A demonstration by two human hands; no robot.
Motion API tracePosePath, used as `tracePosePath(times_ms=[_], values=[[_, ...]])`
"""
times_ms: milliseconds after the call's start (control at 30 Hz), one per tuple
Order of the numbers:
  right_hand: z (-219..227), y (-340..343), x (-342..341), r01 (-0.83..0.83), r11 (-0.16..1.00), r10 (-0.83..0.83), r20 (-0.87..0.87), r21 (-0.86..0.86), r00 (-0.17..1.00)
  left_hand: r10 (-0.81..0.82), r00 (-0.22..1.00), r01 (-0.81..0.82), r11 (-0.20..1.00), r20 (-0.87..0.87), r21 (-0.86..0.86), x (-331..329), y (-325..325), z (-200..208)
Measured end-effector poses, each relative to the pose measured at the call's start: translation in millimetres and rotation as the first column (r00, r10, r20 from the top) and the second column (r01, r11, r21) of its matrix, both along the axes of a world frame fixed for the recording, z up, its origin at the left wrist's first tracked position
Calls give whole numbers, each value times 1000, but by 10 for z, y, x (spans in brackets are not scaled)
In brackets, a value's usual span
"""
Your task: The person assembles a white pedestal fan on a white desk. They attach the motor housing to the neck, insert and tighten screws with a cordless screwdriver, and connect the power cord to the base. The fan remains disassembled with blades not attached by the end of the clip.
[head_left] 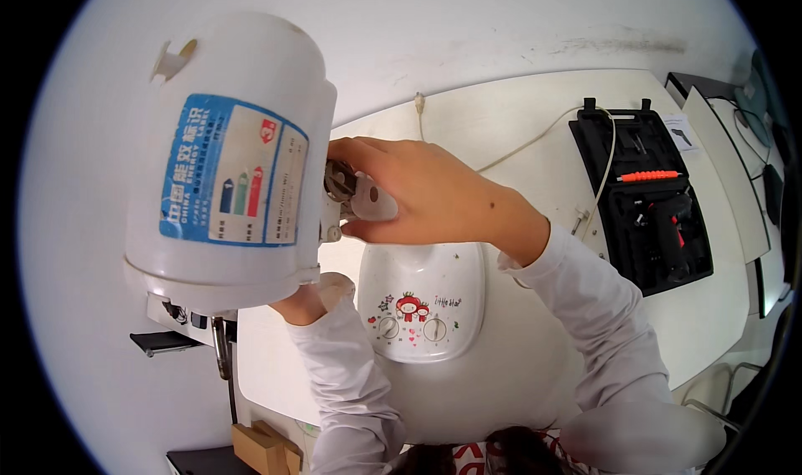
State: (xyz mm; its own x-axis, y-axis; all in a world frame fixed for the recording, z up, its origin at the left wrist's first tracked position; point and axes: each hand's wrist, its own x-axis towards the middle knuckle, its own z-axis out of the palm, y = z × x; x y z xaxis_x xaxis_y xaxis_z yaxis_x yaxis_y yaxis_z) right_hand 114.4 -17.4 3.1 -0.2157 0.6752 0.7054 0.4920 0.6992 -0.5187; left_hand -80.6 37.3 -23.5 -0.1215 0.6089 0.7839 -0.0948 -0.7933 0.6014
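The white motor housing of an electric fan (238, 57) looms large at the left, tilted, with a blue label on its side and a small knob on top. My right hand (434, 191) is closed around the exposed joint (338, 181) at the housing's right side, where metal parts and a translucent plastic piece (373, 201) show. My left hand (302, 305) reaches underneath the housing, and its fingers are hidden behind it. Below my right hand lies the white fan base (422, 341), with two dials and a cartoon print.
On the white table's (535, 333) right side lies an open black tool case (622, 187) with a drill (671, 237) and an orange flexible shaft (649, 176). A pale cord (535, 139) runs across the table toward a plug (419, 103). Cardboard boxes (261, 448) are at the lower left.
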Motion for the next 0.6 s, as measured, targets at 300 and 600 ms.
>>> tracePosePath(times_ms=[300, 600], values=[[-53, 24, -194, 52, 999, -53, -134, -16, 990, 117, 989, -116, 993, 90, -20, -49, -49, -87], [-105, 52, -270, -100, 989, 46, -409, -111, 911, 34, 988, -4, 981, 148, -196, 28, -96, 143]])
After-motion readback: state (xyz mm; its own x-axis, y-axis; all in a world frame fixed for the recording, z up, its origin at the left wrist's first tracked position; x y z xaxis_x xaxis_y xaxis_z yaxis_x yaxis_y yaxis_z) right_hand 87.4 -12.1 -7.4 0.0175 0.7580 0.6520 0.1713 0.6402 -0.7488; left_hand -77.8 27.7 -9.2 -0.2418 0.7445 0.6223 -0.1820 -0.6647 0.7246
